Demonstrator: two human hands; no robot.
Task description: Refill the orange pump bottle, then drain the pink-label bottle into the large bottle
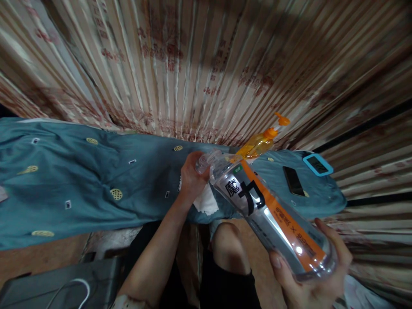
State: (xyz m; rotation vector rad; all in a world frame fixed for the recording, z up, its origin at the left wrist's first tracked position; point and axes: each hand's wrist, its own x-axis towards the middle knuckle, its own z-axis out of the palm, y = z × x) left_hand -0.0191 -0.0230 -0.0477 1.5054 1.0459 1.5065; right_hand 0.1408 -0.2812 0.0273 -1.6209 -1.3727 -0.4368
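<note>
A large clear plastic bottle [277, 219] with a silver and orange label lies tilted across the view in front of me. Its base rests in my right hand [315, 274], with the thumb on the near side and the fingers around the far side. At the upper-left end, my left hand [195, 176] closes around the bottle's clear top; I cannot tell whether that piece is a cap or the neck. Beneath that hand, a white cloth or tissue [206, 201] lies on the teal sheet [148, 171]. Behind the bottle stands a pump bottle [257, 146] of yellow liquid with an orange pump.
To the right on the sheet lie a black phone [293, 181] and a blue-framed digital clock [318, 165]. Pleated patterned curtains [180, 64] hang behind and at the right. A grey box [64, 283] with a white cable stands at the lower left.
</note>
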